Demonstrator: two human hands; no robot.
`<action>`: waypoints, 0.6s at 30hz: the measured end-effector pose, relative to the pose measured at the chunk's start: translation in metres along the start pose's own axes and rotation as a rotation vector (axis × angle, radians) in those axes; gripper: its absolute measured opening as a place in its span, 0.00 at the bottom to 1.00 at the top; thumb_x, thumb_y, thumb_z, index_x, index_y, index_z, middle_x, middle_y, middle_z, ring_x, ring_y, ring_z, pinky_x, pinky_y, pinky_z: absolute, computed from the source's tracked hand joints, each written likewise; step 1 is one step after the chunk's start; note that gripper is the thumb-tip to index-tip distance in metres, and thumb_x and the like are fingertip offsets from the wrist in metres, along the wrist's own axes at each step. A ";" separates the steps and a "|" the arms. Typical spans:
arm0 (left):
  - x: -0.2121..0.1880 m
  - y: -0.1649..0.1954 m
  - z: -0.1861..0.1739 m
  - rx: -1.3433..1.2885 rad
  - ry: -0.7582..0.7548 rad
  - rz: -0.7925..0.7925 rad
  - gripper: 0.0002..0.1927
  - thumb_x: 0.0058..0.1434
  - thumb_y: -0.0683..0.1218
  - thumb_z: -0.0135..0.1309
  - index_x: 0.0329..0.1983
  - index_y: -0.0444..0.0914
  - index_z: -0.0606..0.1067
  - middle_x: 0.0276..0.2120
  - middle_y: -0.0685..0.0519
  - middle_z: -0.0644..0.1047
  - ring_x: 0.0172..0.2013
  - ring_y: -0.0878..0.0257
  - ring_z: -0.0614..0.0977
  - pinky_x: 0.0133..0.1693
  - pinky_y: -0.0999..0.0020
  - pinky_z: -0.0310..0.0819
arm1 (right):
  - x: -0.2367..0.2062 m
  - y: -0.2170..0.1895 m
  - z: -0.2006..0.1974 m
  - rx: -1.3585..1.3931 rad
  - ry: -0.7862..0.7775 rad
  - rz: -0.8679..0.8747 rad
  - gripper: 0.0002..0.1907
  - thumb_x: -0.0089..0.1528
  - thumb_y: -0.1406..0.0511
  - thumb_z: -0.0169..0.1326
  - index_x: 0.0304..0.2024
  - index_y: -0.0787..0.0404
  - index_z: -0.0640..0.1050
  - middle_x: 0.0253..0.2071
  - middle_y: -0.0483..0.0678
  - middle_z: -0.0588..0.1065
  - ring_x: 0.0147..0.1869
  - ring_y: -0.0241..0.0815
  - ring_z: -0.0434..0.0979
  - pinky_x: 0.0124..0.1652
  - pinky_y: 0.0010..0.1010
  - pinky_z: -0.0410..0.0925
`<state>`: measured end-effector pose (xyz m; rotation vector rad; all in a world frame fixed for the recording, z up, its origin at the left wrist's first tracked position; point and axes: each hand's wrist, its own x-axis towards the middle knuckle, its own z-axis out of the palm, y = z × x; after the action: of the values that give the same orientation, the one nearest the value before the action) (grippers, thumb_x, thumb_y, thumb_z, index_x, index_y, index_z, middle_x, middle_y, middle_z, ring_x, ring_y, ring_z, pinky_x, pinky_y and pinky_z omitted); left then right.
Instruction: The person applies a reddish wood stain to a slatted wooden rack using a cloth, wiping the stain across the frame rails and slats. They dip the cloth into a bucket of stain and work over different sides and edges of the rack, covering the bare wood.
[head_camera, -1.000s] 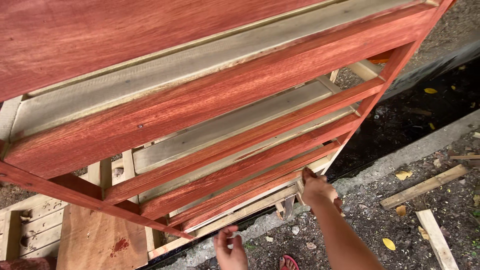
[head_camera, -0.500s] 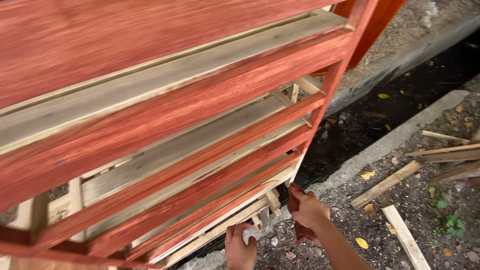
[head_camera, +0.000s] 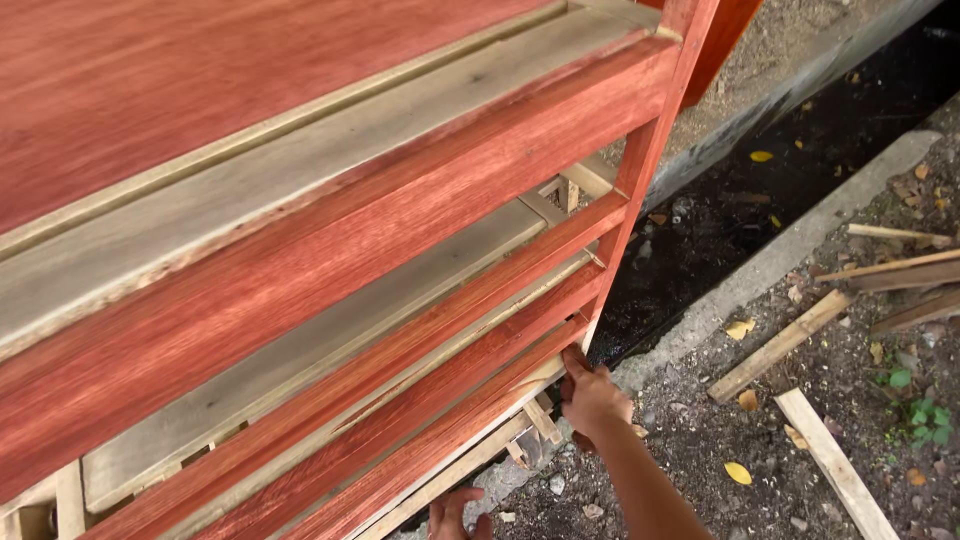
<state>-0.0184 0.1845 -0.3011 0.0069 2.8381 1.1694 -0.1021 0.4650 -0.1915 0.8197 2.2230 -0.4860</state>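
A: Item one, largest?
B: Red-stained wooden shelf frame (head_camera: 330, 260), tilted, filling the left of the view, pale boards between its red rails.

A: Next?
B: Dirt ground (head_camera: 720, 440) and a concrete kerb (head_camera: 790, 250); loose wood strips (head_camera: 775, 345) lying right.

A: The hands?
B: Right hand (head_camera: 592, 398) closed on the frame's lower right corner, fingers curled round the post. Left hand (head_camera: 455, 515) at the bottom edge, under the lowest rail; grip cannot be told.
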 end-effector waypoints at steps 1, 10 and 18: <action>0.001 -0.003 0.003 -0.024 0.028 -0.025 0.24 0.39 0.36 0.64 0.42 0.47 0.83 0.44 0.48 0.78 0.49 0.50 0.80 0.51 0.54 0.76 | -0.007 -0.008 0.010 0.018 0.005 -0.008 0.46 0.60 0.56 0.64 0.75 0.42 0.52 0.63 0.54 0.63 0.53 0.53 0.78 0.46 0.37 0.80; 0.018 0.059 0.015 -0.151 0.091 -0.295 0.19 0.49 0.32 0.57 0.45 0.39 0.79 0.43 0.47 0.72 0.40 0.57 0.82 0.46 0.63 0.80 | -0.053 -0.042 0.051 -0.335 0.040 -0.444 0.47 0.62 0.75 0.53 0.77 0.34 0.54 0.62 0.62 0.66 0.49 0.51 0.77 0.36 0.31 0.78; 0.021 0.021 0.015 -0.113 0.189 -0.152 0.21 0.43 0.32 0.58 0.40 0.41 0.79 0.42 0.48 0.73 0.40 0.58 0.80 0.41 0.62 0.78 | 0.009 0.012 -0.018 -0.307 0.105 -0.126 0.38 0.63 0.68 0.54 0.73 0.35 0.60 0.57 0.54 0.68 0.48 0.50 0.76 0.46 0.39 0.77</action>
<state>-0.0391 0.2101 -0.2984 -0.3371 2.8613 1.3604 -0.1078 0.4873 -0.1868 0.5568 2.3782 -0.1544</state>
